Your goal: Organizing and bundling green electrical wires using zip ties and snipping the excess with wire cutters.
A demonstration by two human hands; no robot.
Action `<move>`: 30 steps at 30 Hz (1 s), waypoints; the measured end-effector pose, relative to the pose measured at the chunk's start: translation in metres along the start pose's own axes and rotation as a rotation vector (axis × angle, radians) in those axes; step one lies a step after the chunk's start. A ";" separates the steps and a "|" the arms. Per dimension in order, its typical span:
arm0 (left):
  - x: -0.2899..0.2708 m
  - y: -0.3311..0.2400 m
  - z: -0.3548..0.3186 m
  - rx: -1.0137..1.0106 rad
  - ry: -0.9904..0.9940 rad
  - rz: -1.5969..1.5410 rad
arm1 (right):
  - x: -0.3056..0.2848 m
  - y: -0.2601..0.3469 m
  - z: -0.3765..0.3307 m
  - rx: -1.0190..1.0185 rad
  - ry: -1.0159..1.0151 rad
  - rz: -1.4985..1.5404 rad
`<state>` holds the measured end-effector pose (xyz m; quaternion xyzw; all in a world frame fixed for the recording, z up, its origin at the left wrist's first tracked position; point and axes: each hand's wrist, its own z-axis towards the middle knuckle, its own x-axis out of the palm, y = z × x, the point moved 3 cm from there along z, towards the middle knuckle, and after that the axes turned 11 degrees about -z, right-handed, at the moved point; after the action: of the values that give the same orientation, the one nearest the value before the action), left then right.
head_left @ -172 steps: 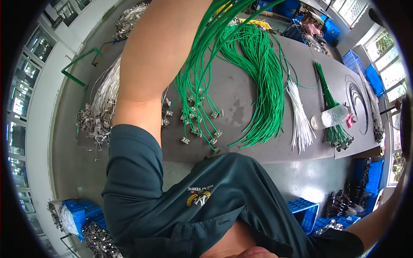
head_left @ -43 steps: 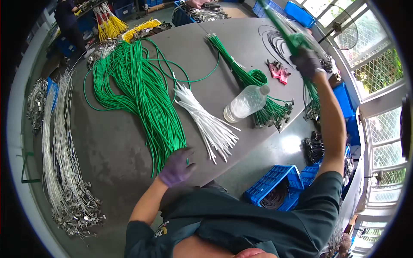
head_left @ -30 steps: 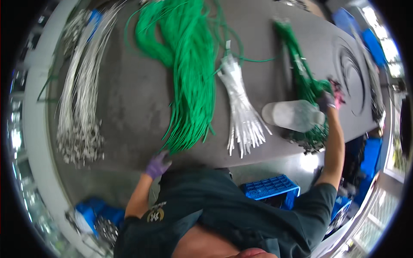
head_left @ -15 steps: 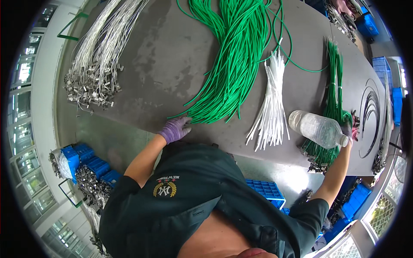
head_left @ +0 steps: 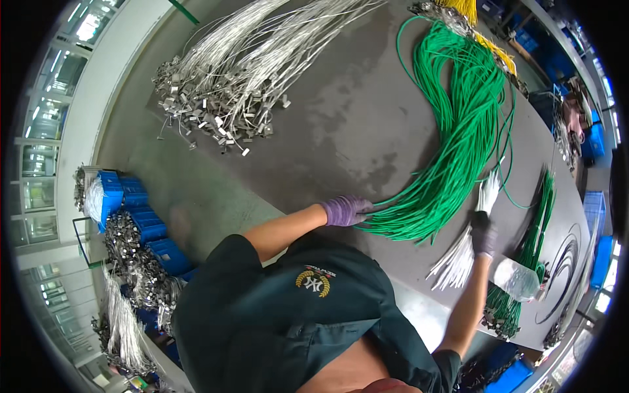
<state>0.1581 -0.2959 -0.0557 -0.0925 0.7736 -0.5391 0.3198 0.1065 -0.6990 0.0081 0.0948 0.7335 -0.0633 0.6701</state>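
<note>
My left hand [head_left: 347, 211], in a purple glove, is closed at the near ends of a long loose bundle of green cables [head_left: 452, 150]; one cable end runs to its fingertips. My right hand [head_left: 483, 234], in a dark greyish glove and slightly blurred, lies across the middle of a bundle of thin white tubes [head_left: 453, 261], with its fingers curled over them. The tubes show above and below that hand. Just right of it, a clear plastic bottle [head_left: 516, 280] lies on a smaller tied bundle of green cables [head_left: 538, 229].
White wires with metal connectors [head_left: 223, 108] spread over the far left of the grey table [head_left: 314, 150]. Black cables [head_left: 563, 272] lie coiled at the right. Yellow wires [head_left: 495, 49] are at the far end. Blue crates [head_left: 151, 226] with metal parts stand on the floor at left.
My right hand has gone from the small green bundle beside the bottle to the white tubes. My left hand stays at the green cable ends. The view has swung left, shifting the scene rightward.
</note>
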 end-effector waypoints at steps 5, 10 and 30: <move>-0.044 0.050 -0.060 0.043 -0.158 -0.067 | 0.041 0.126 0.027 0.493 0.231 0.062; -0.094 0.101 -0.127 -0.170 -0.163 -0.116 | 0.052 0.126 0.048 0.500 0.281 -0.042; -0.122 0.107 -0.086 0.071 -0.128 -0.338 | 0.046 0.072 0.034 0.779 -0.068 1.640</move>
<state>0.2236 -0.1266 -0.0842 -0.2439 0.7058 -0.6050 0.2763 0.1515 -0.6335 -0.0385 0.8050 0.3424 0.1871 0.4470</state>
